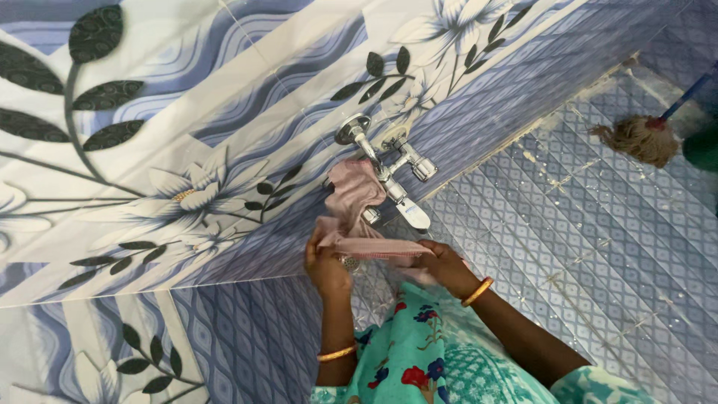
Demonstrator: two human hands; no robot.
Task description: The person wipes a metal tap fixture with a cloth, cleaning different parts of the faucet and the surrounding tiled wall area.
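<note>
Pink cloth point(351, 206) stretched between both hands (raised).

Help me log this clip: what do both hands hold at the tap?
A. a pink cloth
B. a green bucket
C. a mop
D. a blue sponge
A: the left hand and right hand stretch a pink cloth that drapes over the metal tap; the mop lies apart on the floor.

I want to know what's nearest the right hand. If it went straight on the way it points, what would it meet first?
Most likely the tap: the right hand holds the pink cloth stretched just below it and points up toward its spout, with the tiled wall behind. Depth is hard to judge.
</note>
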